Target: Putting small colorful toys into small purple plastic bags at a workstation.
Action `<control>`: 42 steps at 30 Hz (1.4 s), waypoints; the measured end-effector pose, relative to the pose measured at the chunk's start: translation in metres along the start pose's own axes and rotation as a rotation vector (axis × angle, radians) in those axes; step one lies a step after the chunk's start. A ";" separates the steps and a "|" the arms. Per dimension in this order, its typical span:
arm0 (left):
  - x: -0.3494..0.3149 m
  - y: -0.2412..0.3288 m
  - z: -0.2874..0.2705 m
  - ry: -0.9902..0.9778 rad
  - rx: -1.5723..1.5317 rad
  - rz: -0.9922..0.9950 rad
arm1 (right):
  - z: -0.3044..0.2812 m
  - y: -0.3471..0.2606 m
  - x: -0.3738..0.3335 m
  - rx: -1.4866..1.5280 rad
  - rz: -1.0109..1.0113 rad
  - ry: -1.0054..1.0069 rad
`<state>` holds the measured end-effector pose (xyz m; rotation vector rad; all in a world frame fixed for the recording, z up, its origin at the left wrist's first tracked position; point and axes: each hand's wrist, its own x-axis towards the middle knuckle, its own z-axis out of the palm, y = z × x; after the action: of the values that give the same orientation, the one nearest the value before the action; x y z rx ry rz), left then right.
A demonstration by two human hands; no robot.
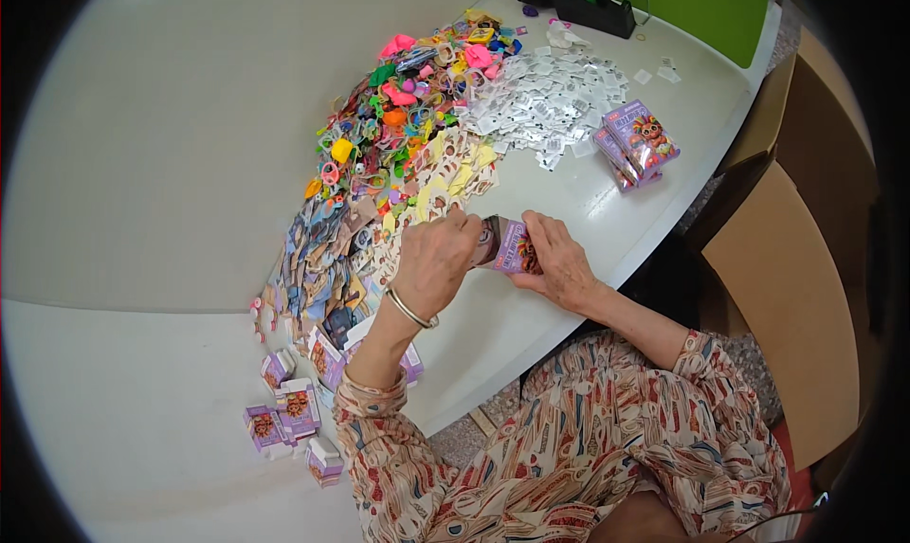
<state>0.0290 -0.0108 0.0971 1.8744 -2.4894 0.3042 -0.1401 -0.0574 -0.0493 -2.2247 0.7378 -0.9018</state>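
My right hand (559,261) grips a small purple printed carton (516,248) over the table, thumb below and fingers above. At the carton's left end my left hand (434,259), with a metal bangle on its wrist, is closed with curled fingers. A dark printed piece (487,242) shows between the left fingers and the carton; whether it is a card or part of the carton I cannot tell. Beyond the left hand spread cream and yellow printed slips (445,169). Bluish picture pieces (318,249) lie to its left.
A heap of colourful small plastic trinkets (398,107) adjoins a pile of white square packets (550,98). Purple cartons (645,140) are stacked at the right; several open cartons (296,406) lie at the lower left. A black tape dispenser (602,14) stands far back; a large cardboard box (787,259) is at right.
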 end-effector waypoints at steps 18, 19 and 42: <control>0.027 0.010 0.003 -0.099 -0.038 0.114 | 0.001 0.001 0.000 0.042 -0.006 0.049; 0.029 0.013 0.004 -0.080 -0.064 0.112 | 0.001 0.001 -0.001 0.054 -0.009 0.047; 0.015 -0.208 0.175 0.348 -0.302 -0.771 | 0.003 0.003 0.001 0.050 -0.011 0.066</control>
<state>0.2420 -0.1079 -0.0418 2.2147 -1.3696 0.1896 -0.1380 -0.0591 -0.0522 -2.1656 0.7262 -0.9925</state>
